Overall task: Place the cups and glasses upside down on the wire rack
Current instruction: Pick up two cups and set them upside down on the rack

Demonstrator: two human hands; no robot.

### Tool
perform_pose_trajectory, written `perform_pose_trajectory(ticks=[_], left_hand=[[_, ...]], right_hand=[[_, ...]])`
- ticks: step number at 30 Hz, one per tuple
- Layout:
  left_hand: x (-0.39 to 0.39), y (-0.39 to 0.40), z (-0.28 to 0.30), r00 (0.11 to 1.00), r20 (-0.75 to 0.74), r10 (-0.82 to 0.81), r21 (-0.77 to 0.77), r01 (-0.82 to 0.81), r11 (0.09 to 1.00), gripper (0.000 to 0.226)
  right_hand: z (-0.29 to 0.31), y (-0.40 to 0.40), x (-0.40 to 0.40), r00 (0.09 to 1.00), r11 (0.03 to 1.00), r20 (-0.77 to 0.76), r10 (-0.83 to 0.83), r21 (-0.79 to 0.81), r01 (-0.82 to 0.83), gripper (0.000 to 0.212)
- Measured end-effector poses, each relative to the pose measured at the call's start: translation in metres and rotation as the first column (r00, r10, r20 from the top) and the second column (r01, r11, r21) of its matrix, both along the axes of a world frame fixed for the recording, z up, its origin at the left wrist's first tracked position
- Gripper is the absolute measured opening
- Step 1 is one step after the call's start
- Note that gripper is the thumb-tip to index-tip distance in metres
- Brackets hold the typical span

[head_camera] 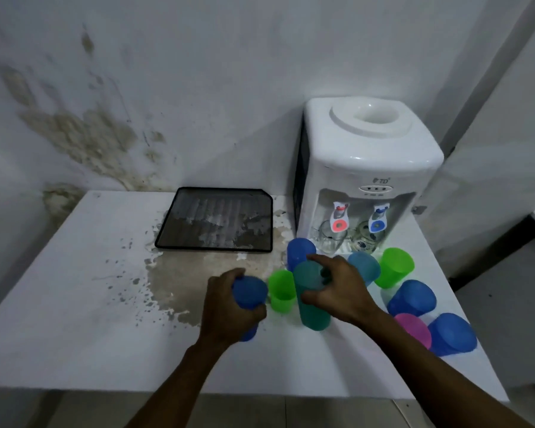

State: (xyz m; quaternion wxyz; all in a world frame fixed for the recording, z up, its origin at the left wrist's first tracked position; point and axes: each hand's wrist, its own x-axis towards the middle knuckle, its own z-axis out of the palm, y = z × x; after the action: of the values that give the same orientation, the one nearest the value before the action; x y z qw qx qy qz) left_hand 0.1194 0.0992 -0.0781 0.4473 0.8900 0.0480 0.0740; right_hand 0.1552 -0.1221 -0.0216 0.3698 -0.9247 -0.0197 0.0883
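Left hand (229, 307) gripping a blue cup (249, 293), right hand (337, 288) closing around a tall teal cup (312, 299) standing on the worktop (74, 288). Wire rack (217, 219) lying bare behind, near the water dispenser (365, 168).

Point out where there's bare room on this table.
Free: the black wire mesh rack holds nothing; the white table left of the left hand is bare. Crowded: coloured plastic cups before the white water dispenser.
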Motion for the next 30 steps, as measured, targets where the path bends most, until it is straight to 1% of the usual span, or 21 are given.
perform_pose_trajectory(ticks=[2,3,4,6,7,8,11,12,13,14,16,17,19,21,23,24,26,27,28,29,30], left_hand=[[0.015,0.018,0.009,0.994,-0.039,0.103,-0.133,-0.107,0.985,0.086],[0.023,0.03,0.015,0.987,-0.057,0.152,-0.206,-0.16,0.965,0.081],[0.029,0.038,0.02,0.977,-0.079,0.198,-0.292,-0.213,0.932,0.073],[0.043,0.053,0.03,0.95,-0.119,0.29,-0.451,-0.312,0.836,0.055],[0.049,0.059,0.034,0.934,-0.141,0.327,-0.53,-0.351,0.772,0.051],[0.055,0.068,0.034,0.912,-0.179,0.37,-0.607,-0.398,0.688,0.049],[0.07,0.084,0.037,0.829,-0.334,0.449,-0.764,-0.517,0.387,0.056],[0.074,0.088,0.038,0.806,-0.372,0.46,-0.793,-0.534,0.294,0.052],[0.079,0.092,0.041,0.796,-0.403,0.452,-0.818,-0.534,0.211,0.042],[0.083,0.095,0.042,0.811,-0.416,0.411,-0.851,-0.507,0.139,0.035],[0.094,0.105,0.04,0.877,-0.402,0.264,-0.904,-0.426,0.039,0.035],[0.098,0.109,0.04,0.894,-0.399,0.205,-0.913,-0.408,0.004,0.037],[0.106,0.115,0.039,0.892,-0.427,0.146,-0.904,-0.42,-0.074,0.039],[0.119,0.119,0.037,0.876,-0.466,0.122,-0.883,-0.452,-0.125,0.037],[0.13,0.124,0.034,0.865,-0.489,0.109,-0.869,-0.473,-0.146,0.033],[0.132,0.127,0.033,0.87,-0.484,0.094,-0.871,-0.469,-0.143,0.031],[0.141,0.134,0.028,0.869,-0.493,0.049,-0.869,-0.488,-0.085,0.022],[0.144,0.137,0.028,0.871,-0.492,0.018,-0.869,-0.49,-0.066,0.024],[0.149,0.142,0.028,0.871,-0.491,0.004,-0.87,-0.49,-0.054,0.041],[0.155,0.147,0.028,0.872,-0.49,-0.021,-0.869,-0.49,-0.065,0.058],[0.162,0.153,0.026,0.862,-0.506,-0.043,-0.859,-0.507,-0.066,0.064]], right_hand=[[0.011,0.02,0.013,1.0,0.994,0.006,-0.012,0.109,0.012,0.084],[0.017,0.034,0.021,1.0,0.985,0.007,-0.012,0.171,0.011,0.083],[0.019,0.045,0.028,1.0,0.974,0.001,-0.021,0.225,0.02,0.083],[0.022,0.066,0.04,0.999,0.952,-0.006,-0.05,0.302,0.049,0.084],[0.023,0.076,0.046,0.997,0.939,-0.016,-0.07,0.335,0.072,0.084],[0.023,0.085,0.052,0.995,0.925,-0.029,-0.094,0.368,0.098,0.084],[0.02,0.103,0.07,0.982,0.837,-0.101,-0.159,0.513,0.188,0.083],[0.018,0.108,0.076,0.971,0.789,-0.156,-0.178,0.567,0.236,0.08],[0.017,0.113,0.084,0.955,0.739,-0.224,-0.195,0.606,0.293,0.077],[0.016,0.117,0.091,0.933,0.689,-0.294,-0.207,0.634,0.352,0.073],[0.016,0.123,0.105,0.879,0.593,-0.437,-0.19,0.663,0.457,0.061],[0.015,0.125,0.112,0.849,0.546,-0.503,-0.162,0.671,0.502,0.055],[0.011,0.131,0.126,0.799,0.463,-0.599,-0.055,0.694,0.552,0.044],[0.006,0.138,0.143,0.735,0.4,-0.677,0.03,0.682,0.612,0.041],[-0.001,0.148,0.157,0.671,0.378,-0.737,0.083,0.646,0.663,0.045],[-0.003,0.152,0.161,0.654,0.37,-0.748,0.113,0.643,0.671,0.045],[-0.01,0.163,0.171,0.626,0.387,-0.77,0.125,0.619,0.683,0.04],[-0.014,0.168,0.174,0.615,0.402,-0.781,0.112,0.601,0.691,0.037],[-0.017,0.175,0.179,0.603,0.43,-0.791,0.099,0.58,0.691,0.034],[-0.02,0.181,0.184,0.593,0.453,-0.8,0.091,0.563,0.691,0.034],[-0.022,0.185,0.188,0.59,0.484,-0.803,0.078,0.548,0.682,0.037]])
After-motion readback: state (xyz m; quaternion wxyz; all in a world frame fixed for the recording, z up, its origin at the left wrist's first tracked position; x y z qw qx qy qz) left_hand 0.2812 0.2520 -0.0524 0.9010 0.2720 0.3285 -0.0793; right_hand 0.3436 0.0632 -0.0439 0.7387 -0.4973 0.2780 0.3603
